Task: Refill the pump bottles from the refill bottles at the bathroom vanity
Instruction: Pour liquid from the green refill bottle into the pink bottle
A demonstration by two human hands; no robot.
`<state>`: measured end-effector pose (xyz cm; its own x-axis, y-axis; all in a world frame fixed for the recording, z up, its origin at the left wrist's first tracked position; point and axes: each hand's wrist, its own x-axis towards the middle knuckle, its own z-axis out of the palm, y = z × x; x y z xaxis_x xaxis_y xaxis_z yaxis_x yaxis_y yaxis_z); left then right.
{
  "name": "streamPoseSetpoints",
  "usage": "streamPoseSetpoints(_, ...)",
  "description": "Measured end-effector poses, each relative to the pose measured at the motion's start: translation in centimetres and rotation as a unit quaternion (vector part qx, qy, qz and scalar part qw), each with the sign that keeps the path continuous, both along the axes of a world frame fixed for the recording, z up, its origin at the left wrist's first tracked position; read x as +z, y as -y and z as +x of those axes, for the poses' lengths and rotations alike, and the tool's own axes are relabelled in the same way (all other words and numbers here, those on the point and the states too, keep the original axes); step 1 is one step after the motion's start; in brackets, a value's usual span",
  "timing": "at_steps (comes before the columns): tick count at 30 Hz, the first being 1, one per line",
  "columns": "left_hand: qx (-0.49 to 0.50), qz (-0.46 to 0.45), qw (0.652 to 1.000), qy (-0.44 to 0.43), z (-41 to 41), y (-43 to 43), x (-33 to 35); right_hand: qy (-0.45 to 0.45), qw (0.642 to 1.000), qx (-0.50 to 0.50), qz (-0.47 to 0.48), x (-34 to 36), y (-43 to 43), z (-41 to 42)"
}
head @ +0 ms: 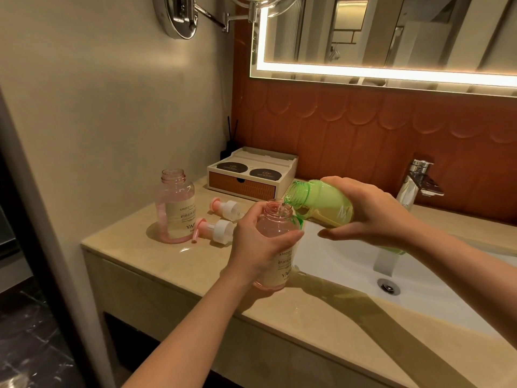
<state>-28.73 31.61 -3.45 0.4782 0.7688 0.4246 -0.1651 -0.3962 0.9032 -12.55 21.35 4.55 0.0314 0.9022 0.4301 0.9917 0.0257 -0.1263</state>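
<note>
The left hand [256,242] has its grip closed around a pink pump bottle [275,247] standing at the edge of the counter [134,247], just beside the sink [363,264]. The right hand [363,211] grips a green refill bottle [321,203], tilted with its mouth over the pink neck, so pouring seems in progress. I count two pink bottles: the second pink bottle [176,205] stands open to the left, holding some liquid, though I cannot tell if it is refilled. Two pump heads lie on the counter, one pump head [215,229] nearer and the other pump head [226,208] behind. Only one refill bottle is clearly visible. Both pumps remain to be screwed back.
</note>
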Motion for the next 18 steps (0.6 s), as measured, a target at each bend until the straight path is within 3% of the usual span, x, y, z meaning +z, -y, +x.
streamPoseSetpoints(18,0.002,0.0,1.0,0.006,0.11,-0.15,-0.31,0.005,1.0,-0.003,-0.011,0.43,0.13,-0.13)
